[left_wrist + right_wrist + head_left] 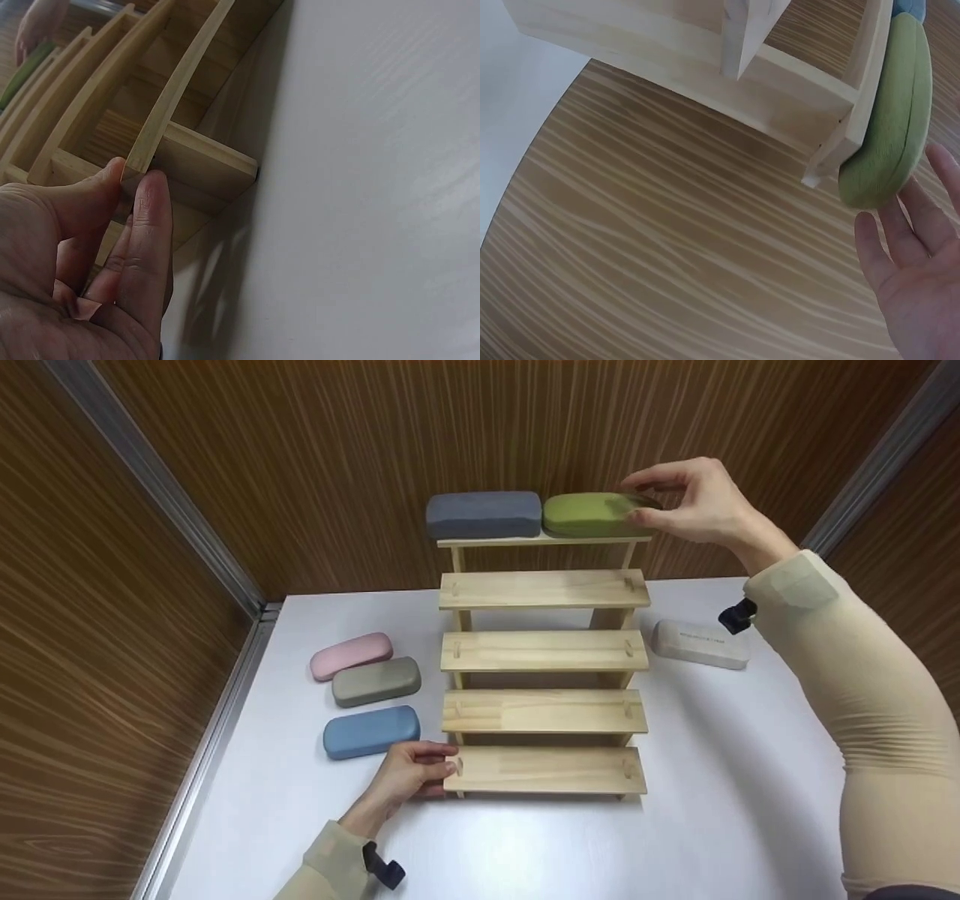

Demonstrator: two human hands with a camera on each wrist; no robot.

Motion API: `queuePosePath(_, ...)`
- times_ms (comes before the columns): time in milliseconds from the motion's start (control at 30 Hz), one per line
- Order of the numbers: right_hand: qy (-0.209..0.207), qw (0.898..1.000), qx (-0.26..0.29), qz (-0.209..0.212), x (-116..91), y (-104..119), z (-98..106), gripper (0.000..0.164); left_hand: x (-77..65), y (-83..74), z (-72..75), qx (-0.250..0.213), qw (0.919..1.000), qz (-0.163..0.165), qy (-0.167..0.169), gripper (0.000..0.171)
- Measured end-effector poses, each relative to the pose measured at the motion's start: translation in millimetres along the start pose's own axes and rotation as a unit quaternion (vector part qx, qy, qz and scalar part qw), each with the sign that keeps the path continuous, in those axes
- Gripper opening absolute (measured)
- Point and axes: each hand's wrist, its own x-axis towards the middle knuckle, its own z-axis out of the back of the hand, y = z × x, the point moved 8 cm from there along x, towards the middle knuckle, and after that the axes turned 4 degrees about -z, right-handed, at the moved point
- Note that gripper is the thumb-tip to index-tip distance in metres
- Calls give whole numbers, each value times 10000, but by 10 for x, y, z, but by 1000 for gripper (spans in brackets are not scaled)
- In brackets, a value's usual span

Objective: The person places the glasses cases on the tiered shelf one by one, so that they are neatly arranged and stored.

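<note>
A wooden tiered shelf (544, 651) stands on the white table. My left hand (412, 771) pinches the left end of its lowest board, thumb on top and fingers beneath, as the left wrist view shows. On the top board a green glasses case (592, 514) sits beside a grey-blue glasses case (484, 514). My right hand (701, 502) is at the right end of the green case, its fingers fairly straight and spread. In the right wrist view the fingertips (891, 206) are right at the case's rounded end, which overhangs the board slightly.
Left of the shelf lie a pink case (351, 655), a grey-green case (376, 682) and a blue case (372, 732). A pale grey case (701, 643) with small lettering lies to the right. Wood-grain panels (337, 450) rise behind and at the sides.
</note>
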Motion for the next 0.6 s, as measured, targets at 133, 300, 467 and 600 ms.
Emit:
queuePosePath(133, -80, 9999, 96, 4, -78, -36, 61, 38, 9, 9, 11, 29, 10000, -10, -16, 37)
queuePosePath(300, -119, 9997, 184, -50, -183, -73, 131, 39, 15, 13, 8, -40, 10000, -23, -3, 38)
queuePosePath(467, -124, 9996, 213, -152, -298, -134, 195, 41, 17, 17, 15, -36, 10000, -10, -28, 37)
queuePosePath(600, -216, 9992, 265, -196, -384, -198, 245, 38, 14, 19, 27, 18, 10000, 18, -66, 38)
